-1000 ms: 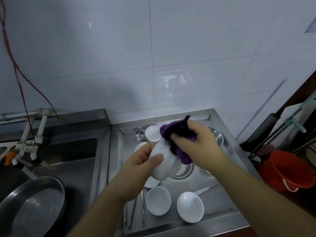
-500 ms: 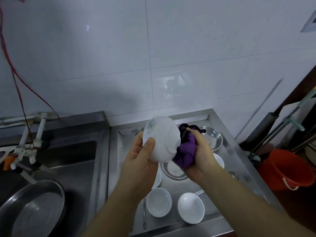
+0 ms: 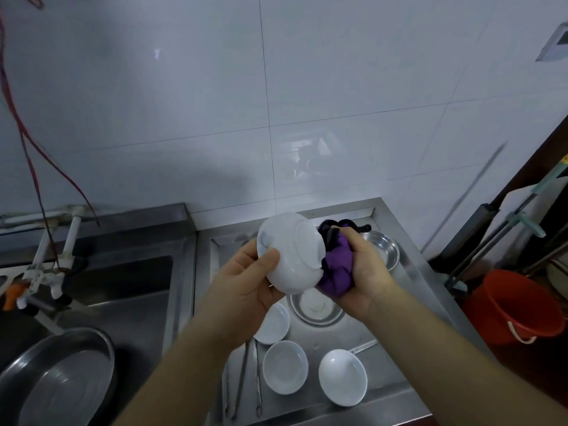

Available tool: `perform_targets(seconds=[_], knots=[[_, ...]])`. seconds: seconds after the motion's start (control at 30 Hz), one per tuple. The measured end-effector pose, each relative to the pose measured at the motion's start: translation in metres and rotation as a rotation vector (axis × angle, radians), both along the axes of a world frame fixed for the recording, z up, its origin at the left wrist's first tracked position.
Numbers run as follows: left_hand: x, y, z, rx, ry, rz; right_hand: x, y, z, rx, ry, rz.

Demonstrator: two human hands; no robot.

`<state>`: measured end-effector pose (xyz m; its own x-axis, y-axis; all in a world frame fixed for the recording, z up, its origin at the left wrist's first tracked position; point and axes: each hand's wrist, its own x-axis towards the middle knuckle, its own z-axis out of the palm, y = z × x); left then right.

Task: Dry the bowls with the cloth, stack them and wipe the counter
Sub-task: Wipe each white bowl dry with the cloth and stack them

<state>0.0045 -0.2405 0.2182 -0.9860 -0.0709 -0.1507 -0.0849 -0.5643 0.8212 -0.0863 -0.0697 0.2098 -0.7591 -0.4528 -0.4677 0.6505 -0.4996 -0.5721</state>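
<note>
The white bowl [image 3: 290,252] is up in the air over the steel counter [image 3: 408,290], tipped so its foot ring and underside face us. It looks like glazed ceramic: rigid, breakable, likely slick if it's wet, and not heavy, judging by the one-handed hold. The left hand [image 3: 246,284] has it by the rim, thumb curled over the outer wall, fingers hidden behind, presumably inside. That rim pinch seems the sound place to hold; the smooth belly would offer little purchase.

Right beside it, the right hand [image 3: 362,272] is clenched on a bunched purple cloth [image 3: 336,267], pressed against the bowl's right edge. Soft and squashy, so it should mould into the curve.

Below, three small white bowls [image 3: 285,366] sit mouth-up and unstacked on the counter, with two metal dishes [image 3: 316,307] behind and tongs [image 3: 241,376] along the left. Further out, a big steel basin [image 3: 61,373] in the sink and a red bucket [image 3: 516,305] on the right. Drying looks early, stacking not begun.
</note>
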Motion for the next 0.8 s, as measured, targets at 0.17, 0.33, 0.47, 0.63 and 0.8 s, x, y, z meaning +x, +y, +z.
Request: perform_targets(seconds=[0.17, 0.33, 0.47, 0.63, 0.8], knots=[[0.006, 0.023, -0.007, -0.247, 0.075, 0.052, 0.015, -0.008, -0.004, -0.049, -0.103, -0.042], [-0.001, 0.007, 0.004, -0.16, -0.024, 0.038, 0.004, 0.002, -0.002, 0.012, -0.084, -0.053], [-0.007, -0.015, 0.014, -0.056, -0.105, -0.038, -0.004, 0.005, 0.006, 0.091, -0.057, -0.035], [-0.008, 0.002, 0.008, -0.077, 0.052, -0.011, -0.001, -0.006, 0.009, 0.024, -0.17, -0.059], [0.0, 0.024, 0.004, -0.333, 0.173, 0.049, 0.013, -0.016, 0.01, -0.057, -0.184, -0.076]])
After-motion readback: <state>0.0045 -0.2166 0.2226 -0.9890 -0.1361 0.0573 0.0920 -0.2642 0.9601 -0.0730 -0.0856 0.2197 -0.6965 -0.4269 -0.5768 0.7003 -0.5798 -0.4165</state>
